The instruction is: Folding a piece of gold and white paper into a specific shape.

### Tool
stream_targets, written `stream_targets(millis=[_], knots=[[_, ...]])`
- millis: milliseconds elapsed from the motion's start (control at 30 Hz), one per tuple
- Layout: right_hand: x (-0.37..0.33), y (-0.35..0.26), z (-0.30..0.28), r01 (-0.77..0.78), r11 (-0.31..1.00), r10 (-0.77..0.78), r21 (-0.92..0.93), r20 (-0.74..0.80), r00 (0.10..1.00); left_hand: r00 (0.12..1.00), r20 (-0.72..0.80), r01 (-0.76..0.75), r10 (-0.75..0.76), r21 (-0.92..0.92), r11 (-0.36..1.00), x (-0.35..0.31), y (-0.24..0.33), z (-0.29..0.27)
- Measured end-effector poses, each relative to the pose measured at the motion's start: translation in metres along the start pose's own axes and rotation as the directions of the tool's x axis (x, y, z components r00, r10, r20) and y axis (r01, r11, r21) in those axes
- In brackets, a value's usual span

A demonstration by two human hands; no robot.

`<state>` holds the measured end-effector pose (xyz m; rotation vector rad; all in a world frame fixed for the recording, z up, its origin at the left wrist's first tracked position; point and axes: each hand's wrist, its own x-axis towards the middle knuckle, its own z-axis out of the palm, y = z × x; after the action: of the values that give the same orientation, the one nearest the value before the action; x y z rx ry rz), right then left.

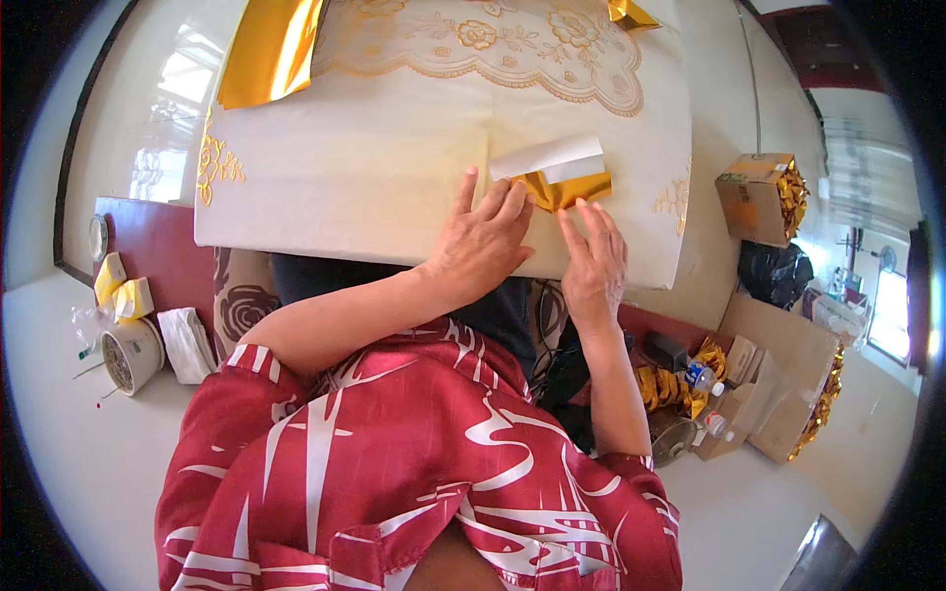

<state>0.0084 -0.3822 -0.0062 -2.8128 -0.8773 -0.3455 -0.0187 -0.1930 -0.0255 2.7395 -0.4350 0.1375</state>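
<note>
A small sheet of gold foil paper lies partly folded on the cloth-covered table, its pale back turned up along the far side. My left hand has its curled fingertips on the sheet's left end, with one finger sticking out away from it. At the near edge, toward the right, the fingertips of my right hand close on the gold side. Part of the fold is hidden under the left fingers.
A stack of gold foil sheets lies at the table's far left; a folded gold piece sits far right. Cardboard boxes holding gold pieces stand right of the table, near plastic bottles. A white bucket is at left.
</note>
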Motion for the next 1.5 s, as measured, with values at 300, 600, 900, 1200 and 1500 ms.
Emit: stream_targets(millis=[300,600,900,1200,1500], knots=[[0.006,-0.003,0.018,0.058,0.993,-0.061,0.103,0.023,0.998,0.999,0.048,-0.015,0.018,-0.064,0.998,-0.001,0.005,0.002],[0.005,-0.001,0.021,0.038,0.996,-0.039,0.079,0.010,0.999,0.989,-0.013,-0.146,0.146,-0.178,0.973,-0.002,-0.006,0.008],[0.007,-0.002,0.015,0.028,0.998,-0.030,0.049,0.029,0.999,0.989,-0.004,-0.148,0.148,-0.117,0.982,-0.019,-0.033,-0.003],[0.010,0.007,0.016,0.076,0.990,-0.076,0.118,-0.004,0.997,0.986,-0.008,-0.168,0.169,-0.163,0.972,-0.004,0.000,0.011],[0.009,0.064,0.014,-0.025,0.989,0.036,0.148,-0.069,0.997,0.984,0.006,-0.175,0.177,-0.152,0.973,0.005,-0.001,0.005]])
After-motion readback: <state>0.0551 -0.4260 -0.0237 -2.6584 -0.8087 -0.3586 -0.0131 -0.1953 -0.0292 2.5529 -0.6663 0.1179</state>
